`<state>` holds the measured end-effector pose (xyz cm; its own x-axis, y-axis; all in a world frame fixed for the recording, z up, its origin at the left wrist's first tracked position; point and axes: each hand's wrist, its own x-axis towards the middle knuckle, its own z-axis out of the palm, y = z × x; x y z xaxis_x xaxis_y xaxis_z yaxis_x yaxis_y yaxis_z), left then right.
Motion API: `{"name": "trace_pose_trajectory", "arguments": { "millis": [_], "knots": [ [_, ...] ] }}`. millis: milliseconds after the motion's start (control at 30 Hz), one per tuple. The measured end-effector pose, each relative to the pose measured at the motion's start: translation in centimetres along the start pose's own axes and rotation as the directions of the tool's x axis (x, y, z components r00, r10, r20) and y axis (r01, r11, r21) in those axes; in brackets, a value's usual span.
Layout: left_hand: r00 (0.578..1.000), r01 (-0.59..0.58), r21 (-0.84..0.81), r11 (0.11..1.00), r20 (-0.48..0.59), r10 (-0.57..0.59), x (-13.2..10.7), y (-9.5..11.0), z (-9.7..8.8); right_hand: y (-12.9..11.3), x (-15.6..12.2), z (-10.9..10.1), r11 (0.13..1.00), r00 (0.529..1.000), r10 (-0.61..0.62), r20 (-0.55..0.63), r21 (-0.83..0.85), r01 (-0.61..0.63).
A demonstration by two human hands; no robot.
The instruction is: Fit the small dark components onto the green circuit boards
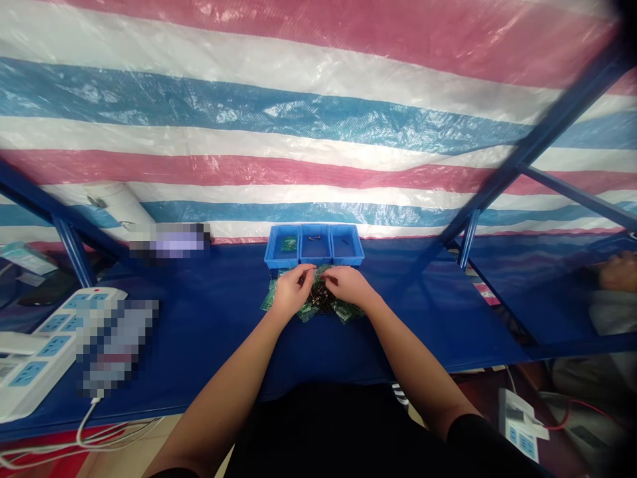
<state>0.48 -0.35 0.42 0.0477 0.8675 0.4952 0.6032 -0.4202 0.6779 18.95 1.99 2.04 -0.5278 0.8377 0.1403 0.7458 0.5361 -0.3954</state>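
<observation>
My left hand and my right hand meet over a small heap of green packets and dark small parts on the blue table. Both hands have their fingers curled in a pinch; the left seems to hold the edge of a clear green packet, the right something too small to name. Just behind the heap stands a row of three blue bins; the left one holds a green piece, the middle one a dark small part.
A white power strip with cables lies at the left table edge. Blue frame bars cross at the right. A striped tarp hangs behind. Another person's hand shows at the far right. Another power strip lies on the floor.
</observation>
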Motion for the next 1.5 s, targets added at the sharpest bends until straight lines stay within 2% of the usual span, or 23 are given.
{"name": "trace_pose_trajectory", "arguments": {
  "millis": [233, 400, 567, 700, 767, 900, 1133, 1300, 1367, 1500],
  "knots": [
    [1.0, 0.001, 0.008, 1.0, 0.021, -0.002, 0.0, 0.0, -0.1, 0.1, -0.1, -0.4, 0.994, 0.997, -0.061, 0.05, 0.089, 0.057],
    [1.0, -0.023, 0.006, 1.0, 0.012, 0.023, 0.0, -0.1, -0.1, 0.5, 0.1, -0.3, 0.988, 0.998, -0.049, 0.046, 0.152, 0.042],
    [1.0, -0.011, -0.007, 1.0, 0.02, 0.011, 0.0, -0.1, 0.0, 0.5, 0.0, -0.6, 0.948, 0.999, -0.022, 0.023, 0.317, 0.013],
    [0.998, -0.025, -0.041, 0.999, 0.049, 0.027, 0.0, -0.2, 0.1, 0.4, 0.0, -0.8, 0.874, 0.992, 0.081, -0.096, 0.486, -0.024],
    [0.996, -0.04, -0.07, 0.997, 0.077, 0.046, 0.0, -0.2, 0.2, 0.3, 0.1, -0.6, 0.802, 0.982, 0.137, -0.133, 0.597, -0.031],
    [0.988, -0.054, -0.092, 0.994, 0.141, 0.067, -0.1, -0.1, 0.3, 0.0, 0.5, 0.3, 0.625, 0.979, 0.19, -0.07, 0.778, -0.066],
    [0.983, -0.044, -0.079, 0.996, 0.175, 0.057, -0.2, -0.1, 0.4, -0.4, 0.5, 0.8, 0.553, 0.976, 0.209, -0.067, 0.831, -0.062],
    [0.978, -0.092, -0.079, 0.993, 0.182, 0.105, -0.2, -0.2, 0.5, 0.0, 0.6, 0.6, 0.45, 0.97, 0.244, -0.022, 0.888, -0.093],
    [0.975, -0.101, -0.075, 0.992, 0.192, 0.113, -0.2, -0.3, 0.5, 0.3, 0.7, 0.5, 0.45, 0.974, 0.228, -0.004, 0.887, -0.102],
    [0.974, -0.082, -0.062, 0.995, 0.207, 0.093, -0.1, -0.1, 0.2, 0.6, 0.6, 0.2, 0.526, 0.979, 0.202, -0.008, 0.844, -0.102]
  ]
}}
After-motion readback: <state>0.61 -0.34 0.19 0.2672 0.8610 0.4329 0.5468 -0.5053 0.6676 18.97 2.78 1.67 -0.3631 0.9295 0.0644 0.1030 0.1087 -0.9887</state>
